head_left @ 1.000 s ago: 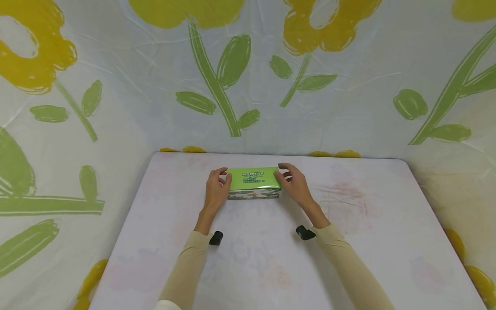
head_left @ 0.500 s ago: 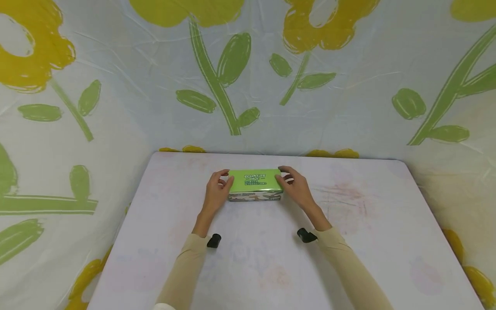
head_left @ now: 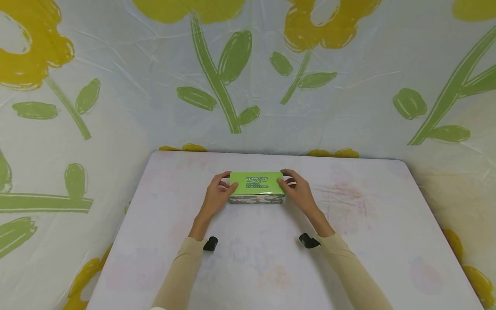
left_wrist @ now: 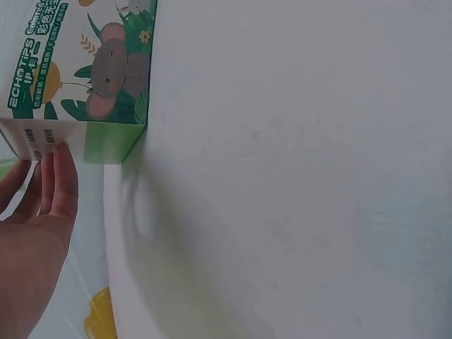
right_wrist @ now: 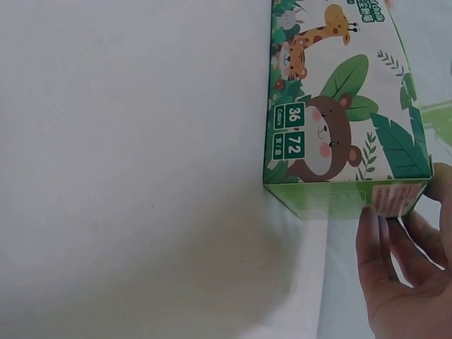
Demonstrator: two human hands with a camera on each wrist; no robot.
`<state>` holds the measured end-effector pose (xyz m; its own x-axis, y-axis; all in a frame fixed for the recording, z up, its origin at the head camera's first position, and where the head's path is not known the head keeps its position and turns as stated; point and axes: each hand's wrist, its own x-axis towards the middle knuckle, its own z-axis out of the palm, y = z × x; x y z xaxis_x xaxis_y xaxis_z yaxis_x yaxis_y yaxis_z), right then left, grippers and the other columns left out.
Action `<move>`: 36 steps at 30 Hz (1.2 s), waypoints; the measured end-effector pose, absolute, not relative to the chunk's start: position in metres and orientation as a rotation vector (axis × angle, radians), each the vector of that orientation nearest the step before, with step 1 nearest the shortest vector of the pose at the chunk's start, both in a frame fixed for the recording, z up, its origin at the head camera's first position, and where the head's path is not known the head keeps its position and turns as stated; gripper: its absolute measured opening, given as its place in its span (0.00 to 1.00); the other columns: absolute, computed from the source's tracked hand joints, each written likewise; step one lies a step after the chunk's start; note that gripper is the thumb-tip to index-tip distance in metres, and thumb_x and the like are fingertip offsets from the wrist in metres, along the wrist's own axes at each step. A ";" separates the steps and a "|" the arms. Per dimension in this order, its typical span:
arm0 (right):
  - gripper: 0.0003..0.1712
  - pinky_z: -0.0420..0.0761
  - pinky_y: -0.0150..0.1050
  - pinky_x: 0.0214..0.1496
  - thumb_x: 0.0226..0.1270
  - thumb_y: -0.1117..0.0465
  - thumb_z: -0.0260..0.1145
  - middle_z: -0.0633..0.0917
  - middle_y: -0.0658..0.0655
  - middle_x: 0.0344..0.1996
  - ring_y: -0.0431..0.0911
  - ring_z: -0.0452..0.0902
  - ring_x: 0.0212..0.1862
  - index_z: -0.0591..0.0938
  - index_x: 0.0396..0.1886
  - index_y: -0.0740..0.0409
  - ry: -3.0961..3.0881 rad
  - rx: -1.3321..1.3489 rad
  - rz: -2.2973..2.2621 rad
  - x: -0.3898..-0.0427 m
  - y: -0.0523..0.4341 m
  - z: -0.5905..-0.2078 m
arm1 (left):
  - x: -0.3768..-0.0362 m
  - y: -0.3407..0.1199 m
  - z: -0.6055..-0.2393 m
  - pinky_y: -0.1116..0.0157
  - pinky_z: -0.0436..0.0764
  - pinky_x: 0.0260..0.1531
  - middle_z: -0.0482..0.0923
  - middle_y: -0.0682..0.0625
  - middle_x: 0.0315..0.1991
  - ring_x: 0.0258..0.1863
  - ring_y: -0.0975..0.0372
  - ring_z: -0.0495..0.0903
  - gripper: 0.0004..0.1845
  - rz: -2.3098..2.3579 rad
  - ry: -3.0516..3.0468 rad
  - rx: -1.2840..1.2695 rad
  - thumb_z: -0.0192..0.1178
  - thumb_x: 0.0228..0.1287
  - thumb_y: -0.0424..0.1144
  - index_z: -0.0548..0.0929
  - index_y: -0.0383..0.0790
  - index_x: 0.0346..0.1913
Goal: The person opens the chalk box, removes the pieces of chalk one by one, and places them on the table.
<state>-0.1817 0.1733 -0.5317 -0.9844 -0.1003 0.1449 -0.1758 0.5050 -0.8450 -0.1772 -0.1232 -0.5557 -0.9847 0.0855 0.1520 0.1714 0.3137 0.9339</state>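
Note:
A printed cardboard chalk box with a bright green top lies lengthwise across the far middle of the table, between my two hands. My left hand grips its left end, thumb over the top and fingers at the end face. At the other end my right hand holds it in a similar way. In the left wrist view an elephant decorates the side of the chalk box, with my left fingertips against the end panel. The right wrist view shows a bear and "36 Colors" on the chalk box, and my right fingers touching its end.
The white table has faint coloured smudges, reddish ones to the right of the box. A flower-printed cloth hangs behind its far edge and along both sides. A small black device sits at my left wrist, another black device at my right.
The chalk box has shifted slightly toward me and to the right, both hands moving with it. My left thumb reaches a little further over its top.

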 end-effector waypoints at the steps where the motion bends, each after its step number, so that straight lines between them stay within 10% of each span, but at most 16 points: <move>1: 0.27 0.84 0.52 0.55 0.75 0.54 0.67 0.81 0.63 0.60 0.57 0.80 0.52 0.77 0.66 0.64 -2.658 0.240 1.508 -0.181 0.174 -0.532 | -0.177 -0.124 -0.556 0.71 0.80 0.42 0.74 0.43 0.63 0.45 0.57 0.76 0.30 -1.781 -2.496 -0.255 0.69 0.70 0.42 0.73 0.37 0.70; 14: 0.26 0.83 0.52 0.57 0.75 0.55 0.68 0.81 0.63 0.60 0.57 0.80 0.55 0.77 0.66 0.63 -2.674 0.235 1.471 -0.167 0.176 -0.529 | -0.171 -0.133 -0.565 0.58 0.77 0.50 0.69 0.45 0.62 0.51 0.55 0.73 0.58 -1.852 -2.665 -0.437 0.82 0.51 0.48 0.56 0.49 0.81; 23: 0.28 0.66 0.59 0.73 0.70 0.57 0.72 0.78 0.65 0.63 0.60 0.68 0.69 0.78 0.64 0.65 -2.741 0.547 1.235 -0.174 0.169 -0.513 | -0.178 -0.138 -0.563 0.55 0.78 0.52 0.72 0.46 0.56 0.52 0.54 0.76 0.56 -1.873 -2.718 -0.411 0.84 0.48 0.47 0.60 0.54 0.78; 36: 0.36 0.72 0.54 0.70 0.58 0.48 0.81 0.80 0.60 0.63 0.55 0.72 0.67 0.82 0.62 0.60 -2.797 0.915 1.042 -0.178 0.152 -0.503 | -0.178 -0.145 -0.560 0.53 0.78 0.57 0.72 0.46 0.58 0.54 0.53 0.77 0.56 -1.918 -2.763 -0.432 0.84 0.47 0.49 0.61 0.52 0.77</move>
